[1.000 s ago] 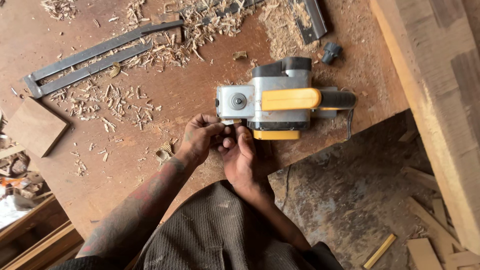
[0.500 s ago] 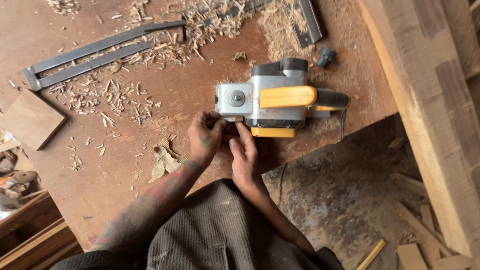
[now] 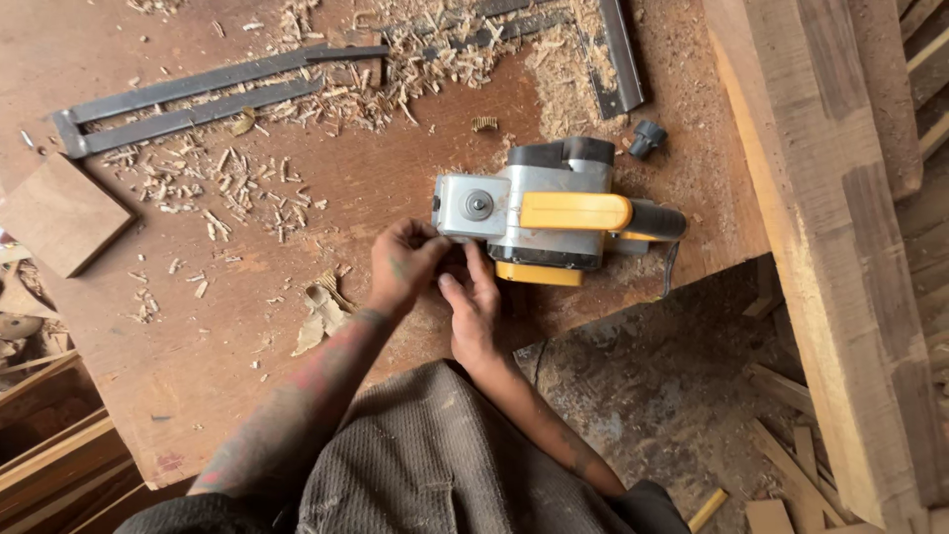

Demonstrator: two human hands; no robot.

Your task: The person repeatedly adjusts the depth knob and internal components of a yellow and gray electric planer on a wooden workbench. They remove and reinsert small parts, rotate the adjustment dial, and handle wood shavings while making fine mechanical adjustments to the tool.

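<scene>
On the workbench (image 3: 247, 326) the widest bare stretch lies on the person's left, between the wood shavings (image 3: 217, 188) and the near edge, broken only by a curled scrap (image 3: 316, 316). The electric planer (image 3: 549, 222) blocks the right part of the bench, with both hands pressed against its near side. Beyond it, a black knob (image 3: 647, 138) and a metal square (image 3: 618, 54) crowd the far corner. A thick timber beam (image 3: 830, 247) walls off the right. A long metal frame (image 3: 198, 99) bars the far left.

Woodworking shop, shavings (image 3: 326, 94), electric planer (image 3: 554, 213), planks (image 3: 830, 247)
</scene>
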